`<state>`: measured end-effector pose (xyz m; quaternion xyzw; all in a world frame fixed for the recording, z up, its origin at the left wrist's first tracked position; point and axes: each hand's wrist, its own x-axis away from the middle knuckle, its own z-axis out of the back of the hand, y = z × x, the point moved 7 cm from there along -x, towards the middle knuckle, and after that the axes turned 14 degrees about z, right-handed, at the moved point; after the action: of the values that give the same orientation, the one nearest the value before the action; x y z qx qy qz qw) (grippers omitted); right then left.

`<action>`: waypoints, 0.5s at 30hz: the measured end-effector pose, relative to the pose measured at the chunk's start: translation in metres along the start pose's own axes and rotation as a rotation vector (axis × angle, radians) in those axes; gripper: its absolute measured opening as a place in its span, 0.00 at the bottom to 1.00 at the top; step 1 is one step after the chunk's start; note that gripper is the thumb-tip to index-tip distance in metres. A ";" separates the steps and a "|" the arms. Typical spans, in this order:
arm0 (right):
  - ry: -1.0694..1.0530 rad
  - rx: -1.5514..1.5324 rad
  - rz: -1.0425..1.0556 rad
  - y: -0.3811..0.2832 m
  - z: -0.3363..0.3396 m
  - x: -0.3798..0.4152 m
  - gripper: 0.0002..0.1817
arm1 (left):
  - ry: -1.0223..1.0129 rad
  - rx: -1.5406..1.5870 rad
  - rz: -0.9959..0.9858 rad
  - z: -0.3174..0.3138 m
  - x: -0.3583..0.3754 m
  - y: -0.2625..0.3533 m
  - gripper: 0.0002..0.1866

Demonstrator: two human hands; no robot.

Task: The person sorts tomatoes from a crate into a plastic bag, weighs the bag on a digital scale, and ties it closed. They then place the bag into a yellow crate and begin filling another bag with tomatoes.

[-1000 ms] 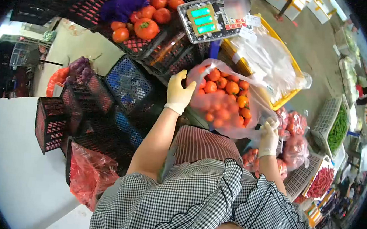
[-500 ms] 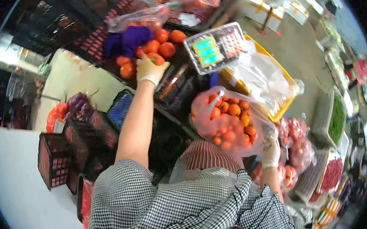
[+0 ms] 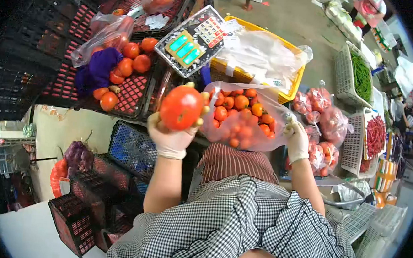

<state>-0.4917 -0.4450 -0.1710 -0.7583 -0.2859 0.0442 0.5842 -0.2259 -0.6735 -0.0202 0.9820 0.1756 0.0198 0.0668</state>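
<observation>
My left hand (image 3: 171, 143), gloved, is wrapped around a large red tomato (image 3: 181, 109) held up close to the camera. My right hand (image 3: 296, 141), also gloved, pinches the right edge of a clear plastic bag (image 3: 278, 110). Inside the bag sit many small orange-red tomatoes (image 3: 241, 101), some showing through the film. To the left, several large tomatoes (image 3: 141, 63) lie in a black crate (image 3: 135, 93) beside a purple cloth (image 3: 106, 62). A digital scale (image 3: 202, 49) with lit green displays stands tilted behind the held tomato.
A yellow crate (image 3: 293, 89) behind the bag holds clear plastic bags (image 3: 264, 51). On the right are bagged tomatoes (image 3: 333, 126), a basket of green beans (image 3: 360, 75) and red chillies (image 3: 375, 136). Black crates (image 3: 73, 220) stack lower left near a purple net sack (image 3: 78, 156).
My left hand has lifted a large tomato out of the black crate and brought it toward me, beside the bag. My right hand keeps hold of the bag. The view has shifted.
</observation>
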 end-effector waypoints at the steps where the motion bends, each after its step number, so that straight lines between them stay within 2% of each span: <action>1: -0.002 0.002 -0.005 0.001 0.002 -0.001 0.07 | -0.051 0.078 0.039 0.000 -0.004 -0.009 0.49; 11: -0.077 0.057 -0.020 0.005 0.003 -0.006 0.09 | -0.112 0.171 0.086 0.009 0.005 -0.026 0.50; 13: -0.094 0.051 -0.011 0.004 -0.007 -0.007 0.10 | -0.050 0.127 0.054 0.012 0.011 -0.023 0.51; 15: -0.075 0.062 0.022 -0.004 -0.010 -0.005 0.10 | 0.121 -0.207 0.031 0.026 0.009 -0.023 0.50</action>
<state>-0.4930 -0.4557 -0.1655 -0.7407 -0.2976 0.0877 0.5959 -0.2237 -0.6527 -0.0493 0.9695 0.1612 0.0981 0.1566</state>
